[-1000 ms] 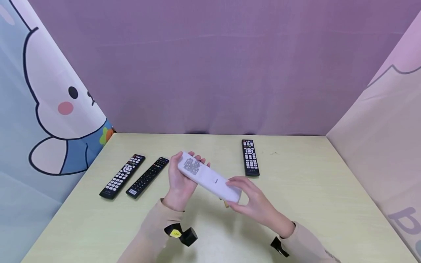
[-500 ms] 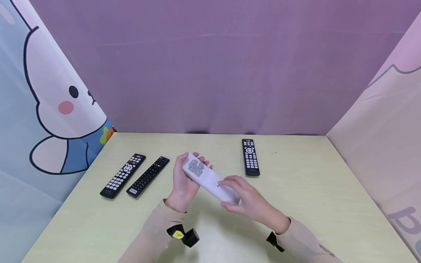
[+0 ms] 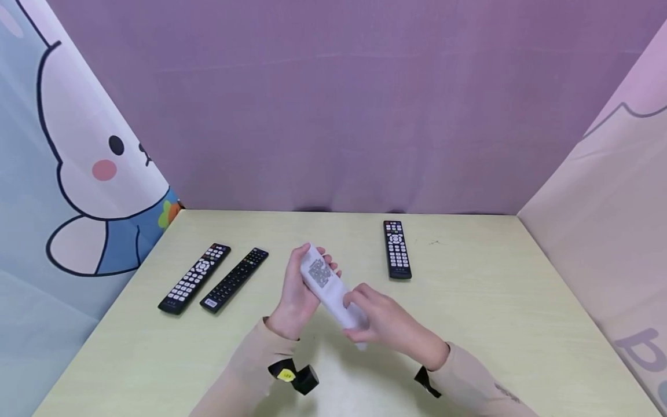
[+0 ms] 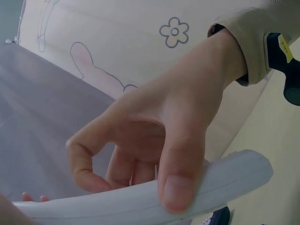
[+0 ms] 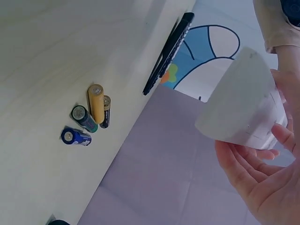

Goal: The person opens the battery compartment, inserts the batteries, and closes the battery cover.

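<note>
A white remote control (image 3: 324, 282), its back with a printed patch uppermost, is held slanting above the table. My left hand (image 3: 296, 295) grips its far end, thumb along one edge and fingers curled round the other. My right hand (image 3: 393, 318) pinches the near part, covering much of it. In the left wrist view the right hand (image 4: 180, 112) has its thumb on the side of the white remote (image 4: 239, 173) and a bent index finger at the top. The right wrist view shows the white remote (image 5: 239, 105) end-on.
Two black remotes (image 3: 195, 279) (image 3: 234, 281) lie side by side at left on the table (image 3: 495, 301); another black remote (image 3: 397, 250) lies at the back. Several batteries (image 5: 89, 115) are grouped on the table in the right wrist view. A purple curtain (image 3: 333, 116) backs the table.
The white remote has turned steeper, its lower end now pointing more towards the person. The right hand has moved left and further up the remote's back. The left hand has shifted slightly right.
</note>
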`<act>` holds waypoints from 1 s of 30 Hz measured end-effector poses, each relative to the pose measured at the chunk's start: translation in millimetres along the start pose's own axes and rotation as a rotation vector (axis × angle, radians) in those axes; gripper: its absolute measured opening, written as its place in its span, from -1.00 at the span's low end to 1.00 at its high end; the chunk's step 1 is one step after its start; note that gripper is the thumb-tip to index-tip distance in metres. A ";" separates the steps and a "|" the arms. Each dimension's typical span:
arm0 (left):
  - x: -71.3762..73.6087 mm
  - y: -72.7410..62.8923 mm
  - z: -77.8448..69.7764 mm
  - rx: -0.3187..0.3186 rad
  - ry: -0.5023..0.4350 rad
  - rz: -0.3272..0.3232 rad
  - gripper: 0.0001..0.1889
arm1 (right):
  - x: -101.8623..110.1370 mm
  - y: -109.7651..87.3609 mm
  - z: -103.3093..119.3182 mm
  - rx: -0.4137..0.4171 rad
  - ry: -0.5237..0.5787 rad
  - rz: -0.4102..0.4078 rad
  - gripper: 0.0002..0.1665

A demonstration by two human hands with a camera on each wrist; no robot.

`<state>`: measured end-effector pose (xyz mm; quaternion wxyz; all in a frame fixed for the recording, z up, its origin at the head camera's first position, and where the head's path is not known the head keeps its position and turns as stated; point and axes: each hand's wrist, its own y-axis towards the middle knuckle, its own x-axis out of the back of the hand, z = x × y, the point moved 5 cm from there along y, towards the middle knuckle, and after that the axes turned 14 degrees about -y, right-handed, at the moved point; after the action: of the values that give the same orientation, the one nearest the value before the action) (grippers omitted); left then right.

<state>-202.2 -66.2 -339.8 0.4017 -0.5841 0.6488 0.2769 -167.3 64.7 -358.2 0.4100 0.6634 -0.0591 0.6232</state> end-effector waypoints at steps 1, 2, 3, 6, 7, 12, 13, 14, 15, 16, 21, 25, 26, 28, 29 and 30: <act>-0.1 -0.4 0.6 0.005 0.008 0.000 -0.73 | -0.8 0.1 0.4 0.007 -0.001 -0.002 -0.48; -0.2 -0.8 1.0 0.008 0.015 -0.002 -0.73 | -1.2 0.3 0.9 0.013 0.000 -0.006 -0.48; -0.4 -1.2 1.4 0.011 0.022 -0.002 -0.72 | -1.5 0.3 1.2 0.018 0.003 -0.010 -0.47; -0.8 -1.8 1.6 0.013 0.028 -0.003 -0.69 | -1.8 0.0 0.8 0.004 0.024 -0.004 -0.46; -0.8 -1.9 1.3 0.011 0.031 -0.003 -0.68 | -1.8 -0.2 0.3 -0.005 0.034 0.000 -0.45; 1.8 -1.4 -0.5 0.010 0.005 -0.025 -0.66 | 0.5 -2.4 -2.4 -0.034 0.079 -0.020 -0.45; 2.7 -1.3 -1.0 0.010 -0.002 -0.031 -0.66 | 1.2 -2.9 -2.7 -0.029 0.081 -0.034 -0.47; 3.4 -1.2 -1.4 0.011 -0.012 -0.037 -0.66 | 2.0 -3.4 -3.0 -0.023 0.083 -0.049 -0.49; 4.0 -1.3 -1.9 0.011 -0.020 -0.042 -0.66 | 2.6 -3.9 -3.4 -0.018 0.088 -0.062 -0.51; 4.7 -1.2 -2.3 0.012 -0.030 -0.048 -0.66 | 3.1 -4.1 -3.6 -0.011 0.092 -0.077 -0.53; 6.8 -1.0 -3.4 0.011 -0.057 -0.062 -0.67 | 6.5 -3.5 -3.9 0.022 0.101 -0.147 -0.64; 7.6 -1.1 -4.3 0.000 -0.068 -0.070 -0.68 | 11.2 -2.4 -5.4 0.006 0.189 -0.180 -0.68; 7.9 -1.0 -4.8 -0.005 -0.070 -0.073 -0.68 | 12.3 -2.5 -6.0 -0.009 0.216 -0.182 -0.68; 8.6 -0.7 -5.8 -0.016 -0.077 -0.082 -0.68 | 14.3 -3.5 -7.9 -0.052 0.268 -0.176 -0.68; 8.9 -0.5 -6.3 -0.019 -0.080 -0.085 -0.68 | 15.3 -4.1 -8.7 -0.075 0.289 -0.172 -0.68; 9.3 -0.3 -6.7 -0.022 -0.085 -0.088 -0.68 | 15.8 -4.9 -9.5 -0.098 0.302 -0.169 -0.67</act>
<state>-203.2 -76.8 -344.1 0.4340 -0.6041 0.6019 0.2905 -168.4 80.6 -347.7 0.4969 0.5440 0.0291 0.6755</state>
